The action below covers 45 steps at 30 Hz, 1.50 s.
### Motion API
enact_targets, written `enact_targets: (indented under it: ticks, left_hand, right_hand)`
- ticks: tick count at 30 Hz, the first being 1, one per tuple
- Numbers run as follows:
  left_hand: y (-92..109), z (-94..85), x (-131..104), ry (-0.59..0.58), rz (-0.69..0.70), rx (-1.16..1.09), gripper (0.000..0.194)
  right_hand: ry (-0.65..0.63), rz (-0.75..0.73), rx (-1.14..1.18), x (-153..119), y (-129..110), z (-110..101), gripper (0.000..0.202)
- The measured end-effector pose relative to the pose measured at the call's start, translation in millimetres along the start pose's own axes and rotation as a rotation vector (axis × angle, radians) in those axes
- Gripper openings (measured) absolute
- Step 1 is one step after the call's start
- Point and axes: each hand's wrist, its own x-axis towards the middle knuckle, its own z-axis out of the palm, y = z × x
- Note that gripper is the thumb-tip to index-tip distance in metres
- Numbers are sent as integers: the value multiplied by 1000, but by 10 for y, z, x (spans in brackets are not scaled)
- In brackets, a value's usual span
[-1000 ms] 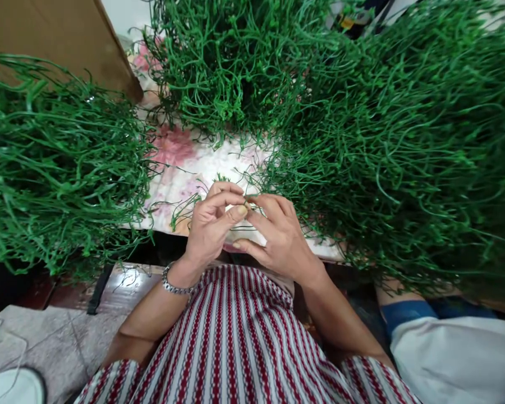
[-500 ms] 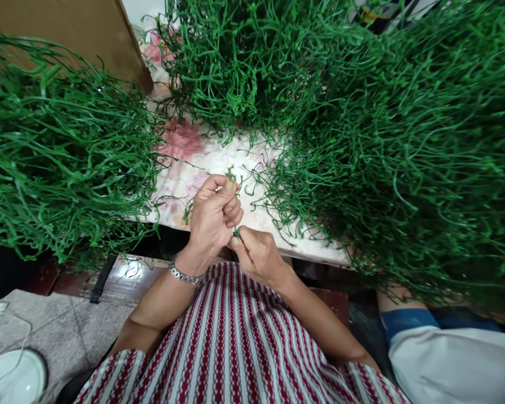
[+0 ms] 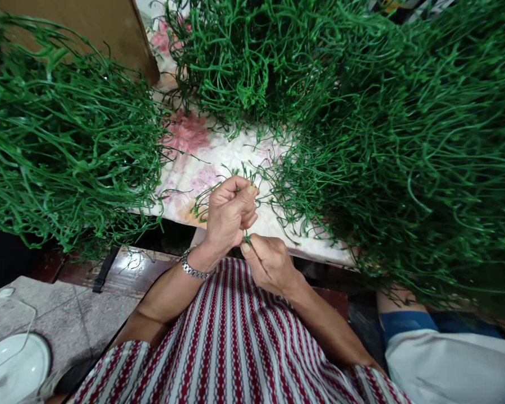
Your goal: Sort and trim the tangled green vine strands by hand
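Observation:
My left hand point(image 3: 231, 212), with a metal watch point(image 3: 194, 267) on the wrist, is closed around a small bunch of thin green stems point(image 3: 202, 203). Their tips stick out above the thumb and beyond the back of the hand. Just below it, my right hand point(image 3: 270, 262) pinches a bit of green point(image 3: 247, 238) between thumb and forefinger, close under the left fist. Whether that bit belongs to the same bunch is hidden by the fingers. Both hands are over the near edge of a table with a floral cloth point(image 3: 225, 148).
Big heaps of thin green stems stand at the left point(image 3: 71, 146), at the back point(image 3: 244, 62) and at the right point(image 3: 425, 157). A brown panel point(image 3: 96, 33) rises at the back left. Beside me on the right is a person's leg in blue and grey point(image 3: 450, 359). A white round object point(image 3: 14, 365) is at lower left.
Both hands appear a little farther right, partly because the view has shifted. More stem tips now show around my left hand. The pinch and the grip look the same.

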Motion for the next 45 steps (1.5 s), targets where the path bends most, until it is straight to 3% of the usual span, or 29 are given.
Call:
enact_targets:
  ticks: [7, 13, 18, 20, 21, 23, 25, 27, 29, 32, 35, 40, 45]
  left_hand:
    - [84, -112, -2, -99, 69, 65, 20]
    - [61, -248, -116, -175, 197, 331, 22]
    - [169, -200, -327, -66, 546, 489, 37]
    - [243, -208, -437, -113, 664, 555, 32]
    - [264, -229, -485, -191, 676, 600, 29]
    - [245, -294, -548, -365, 565, 707, 25]
    - [139, -366, -557, -419, 301, 814, 18]
    - [-22, -417, -522, -349, 23, 778, 18]
    - [-178, -428, -469, -251, -132, 534, 23]
    - [-299, -383, -394, -52, -169, 160, 21]
    - [-264, -331, -329, 89, -200, -90, 14]
    - [-100, -342, -277, 129, -329, -290, 14]
    - [-79, -355, -292, 227, -297, -402, 22]
  right_hand:
    - [67, 89, -21, 39, 95, -83, 28]
    - [60, 135, -25, 79, 133, -210, 23]
    - [84, 205, -57, 125, 140, -223, 20]
    - [118, 229, -80, 138, 163, -203, 20]
    - [132, 232, -90, 141, 176, -192, 20]
    - [150, 223, -101, 142, 197, -176, 21]
    - [157, 211, -106, 138, 201, -172, 23]
    - [165, 198, -105, 135, 187, -184, 23]
    - [176, 182, -106, 131, 161, -204, 24]
    - [196, 158, -127, 114, 120, -221, 23]
    - [130, 110, -151, 69, 94, -190, 16]
    - [-114, 78, -128, -25, 105, -68, 17]
    - [-163, 274, 106, -46, 113, -20, 23]
